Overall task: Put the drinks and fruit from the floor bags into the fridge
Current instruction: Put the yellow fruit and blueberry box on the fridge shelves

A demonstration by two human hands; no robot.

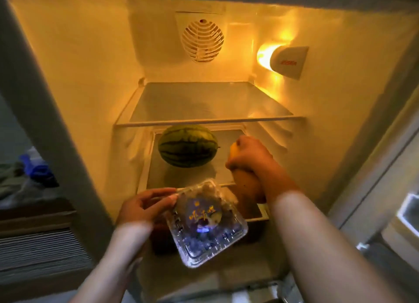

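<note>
Left hand (145, 206) pinches a blurry box (207, 223); right hand (246, 154) grips a half-hidden mango (247, 189) by the melon (187, 146)

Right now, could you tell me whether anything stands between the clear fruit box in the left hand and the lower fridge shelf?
Nothing visible blocks it. The left hand holds the clear fruit box just in front of the lower shelf. The watermelon sits further back, and the right hand holds yellow fruit at the right, leaving the front left bare.
</note>
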